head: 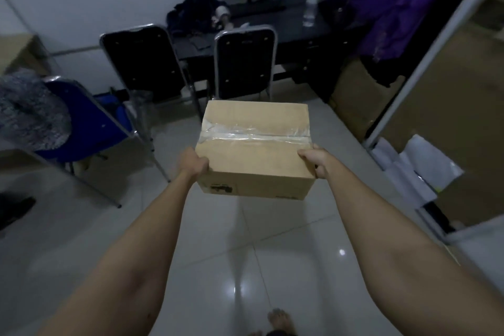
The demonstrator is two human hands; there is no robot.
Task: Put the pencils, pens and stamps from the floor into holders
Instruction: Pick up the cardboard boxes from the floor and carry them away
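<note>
The left hand [192, 162] and right hand [313, 161] grasp a taped box [255, 150] by its near corners, one hand on each side, holding it out at arm's length above the tiled floor [245, 267]. No pencils, pens, stamps or holders show. Two black chairs [242, 63] stand beyond the box at a desk [286, 22].

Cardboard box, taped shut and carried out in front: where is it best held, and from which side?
By its two short ends, one hand from each side, as the left hand and right hand do now. The cardboard box looks too wide for one hand, and its taped top offers no edge to grip.
</note>
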